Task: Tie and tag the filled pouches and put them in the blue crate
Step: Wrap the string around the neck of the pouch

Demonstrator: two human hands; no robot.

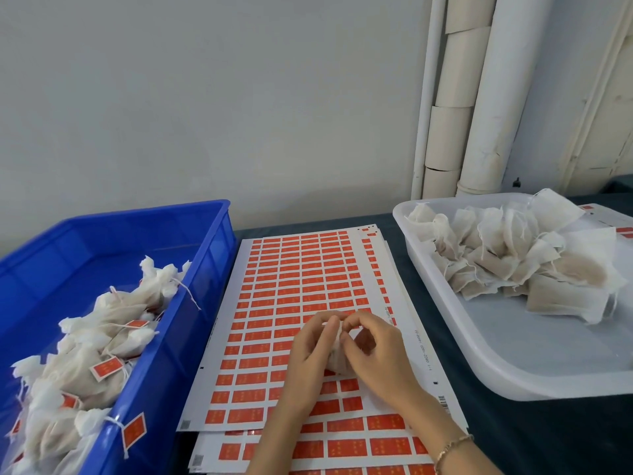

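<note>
Both hands were together over the middle of the label sheets (301,269), closed on one pouch (337,361). Left hand (308,351) had its fingers curled round the pouch's left side, fingertips up at the gathered top. Right hand (373,351) pinched that same top from the other side, thumb and forefinger touching the cloth, the other fingers arched above it. The pouch sat between the two palms, mostly hidden, its base touching or just above the sheets; could not tell which. Whether the neck was knotted could not be told either. The sheets lay in a loose stack on the dark counter (548,440), printed with rows of red labels. Blue crate (205,255) stood just left of the stack and held tied pouches (85,354) heaped along its near and right side, several with red tags on strings; one tag (133,431) hung over the crate's rim. White tray (513,371) stood to the right of the stack, with a pile of open pouches (513,255) in its far half. A thin bracelet (452,443) was on the right wrist. White pipes (479,97) ran up the wall behind the tray.
</note>
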